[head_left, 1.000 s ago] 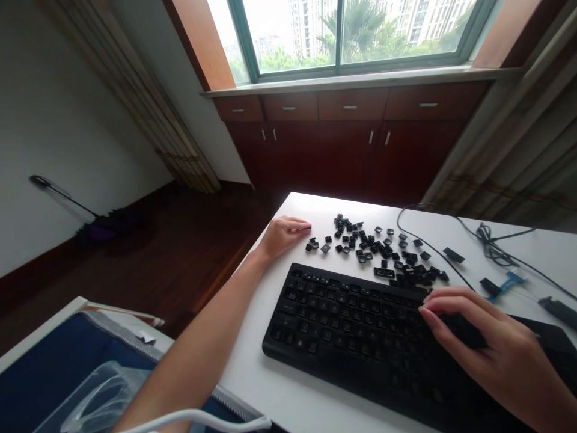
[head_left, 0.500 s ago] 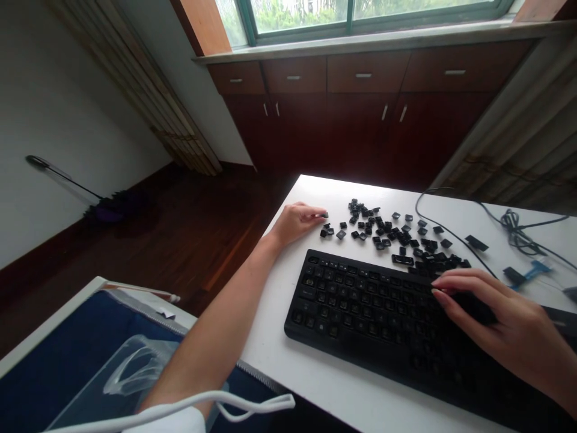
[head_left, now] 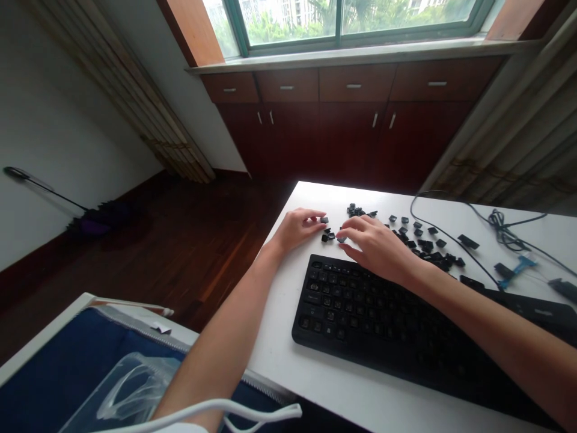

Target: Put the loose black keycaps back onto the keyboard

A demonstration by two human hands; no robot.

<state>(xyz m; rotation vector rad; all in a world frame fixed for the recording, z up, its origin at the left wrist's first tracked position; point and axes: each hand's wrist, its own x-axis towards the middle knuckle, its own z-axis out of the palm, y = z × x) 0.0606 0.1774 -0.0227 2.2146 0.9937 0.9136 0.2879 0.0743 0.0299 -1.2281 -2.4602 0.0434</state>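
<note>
My left hand (head_left: 301, 228) rests at the white table's left edge, thumb and index finger closed on a small black keycap (head_left: 324, 220). Close beside it, my right hand (head_left: 374, 243) reaches across the keyboard, its thumb and fingertips around another keycap (head_left: 341, 239). Below both hands lies a black keyboard (head_left: 360, 328), many of its key positions bare of caps. My right forearm covers its right part. Loose black keycaps (head_left: 424, 245) are scattered behind the keyboard, some hidden by my right hand.
On the table's right side lie a blue tool (head_left: 516, 272), a coiled black cable (head_left: 507, 231) and a long keycap (head_left: 469, 242). A white cord (head_left: 261, 415) hangs in the foreground. A dark blue seat (head_left: 54, 373) with a clear plastic bag (head_left: 135, 385) stands left.
My right hand has moved left from above the keyboard to the loose keycaps near my left hand, closing around one. My left hand stays in place with its keycap. The view has shifted slightly.
</note>
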